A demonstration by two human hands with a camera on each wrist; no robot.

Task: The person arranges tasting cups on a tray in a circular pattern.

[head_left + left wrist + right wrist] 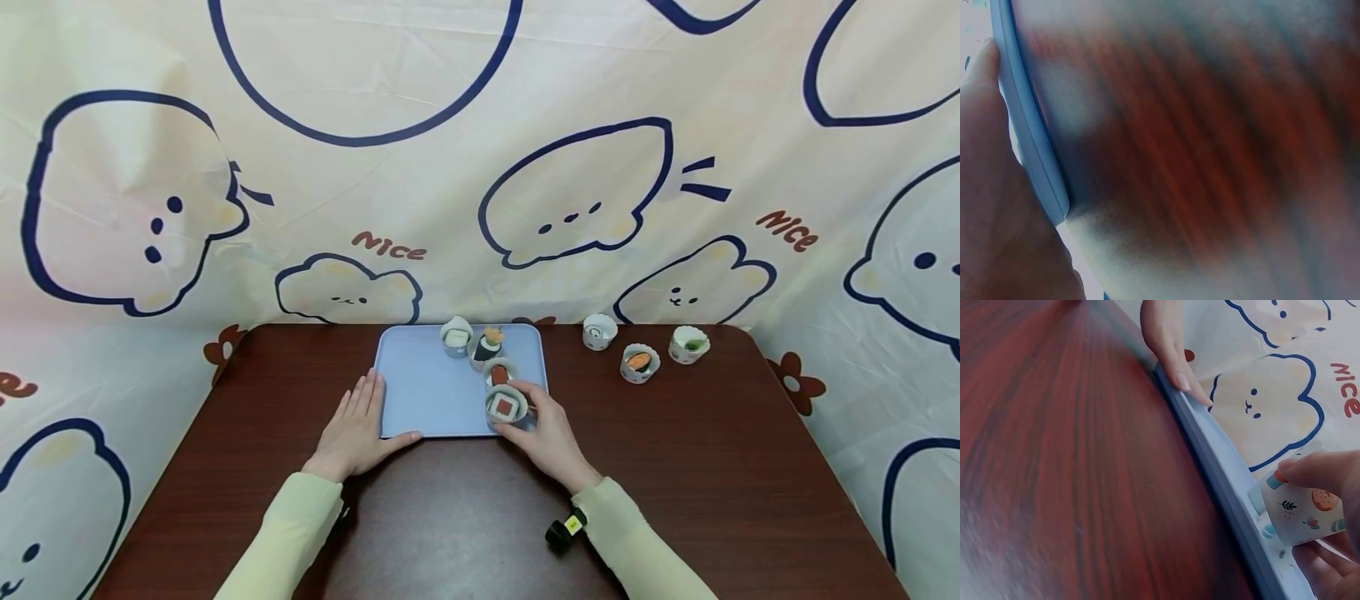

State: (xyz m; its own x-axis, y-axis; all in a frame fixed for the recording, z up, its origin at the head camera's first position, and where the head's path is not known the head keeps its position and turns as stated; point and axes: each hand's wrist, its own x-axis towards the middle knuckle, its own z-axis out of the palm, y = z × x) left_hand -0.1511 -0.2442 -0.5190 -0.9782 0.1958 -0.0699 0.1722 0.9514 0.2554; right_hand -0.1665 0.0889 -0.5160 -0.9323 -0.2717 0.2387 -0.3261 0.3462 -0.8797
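My right hand [553,435] grips a patterned paper cup [1302,506] at the front right of a blue tray [431,392]. Inside that cup, in the head view, sits a white square piece with a reddish-brown centre [505,407]. Right behind it on the tray is a cup with a reddish-brown piece [499,375]. Farther back stand a cup with a dark-wrapped piece topped in orange [487,347] and a cup with a white piece [456,337]. My left hand [354,433] rests at the tray's front left corner, its fingers straight along the edge and its thumb on the front rim.
Right of the tray, on the brown table [675,467], stand a cup with a white piece [599,332], a cup with an orange piece [639,363] and a cup with a green piece [688,344]. A printed cloth [450,200] hangs behind the table.
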